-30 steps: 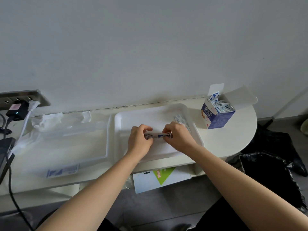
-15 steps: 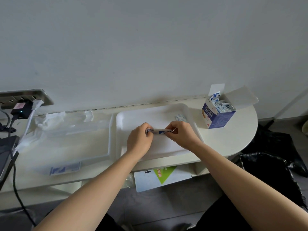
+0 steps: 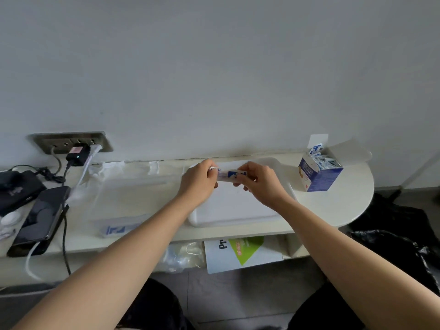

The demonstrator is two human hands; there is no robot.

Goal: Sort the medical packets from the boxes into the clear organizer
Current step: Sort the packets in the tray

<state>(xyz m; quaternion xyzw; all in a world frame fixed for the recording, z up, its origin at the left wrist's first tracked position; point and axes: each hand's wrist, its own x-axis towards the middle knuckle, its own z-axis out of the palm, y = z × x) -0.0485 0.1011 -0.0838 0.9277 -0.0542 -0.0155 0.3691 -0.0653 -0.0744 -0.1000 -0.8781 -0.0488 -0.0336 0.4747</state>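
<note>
Left hand (image 3: 198, 181) and right hand (image 3: 258, 184) each pinch one end of the packets (image 3: 229, 175), raised over the far edge of the white tray (image 3: 238, 210). Best to square the ends and grip level before carrying them left to the clear organizer (image 3: 123, 186).

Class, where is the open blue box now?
In the head view, the blue box stands at the right end of the table, right of the white tray.
</note>
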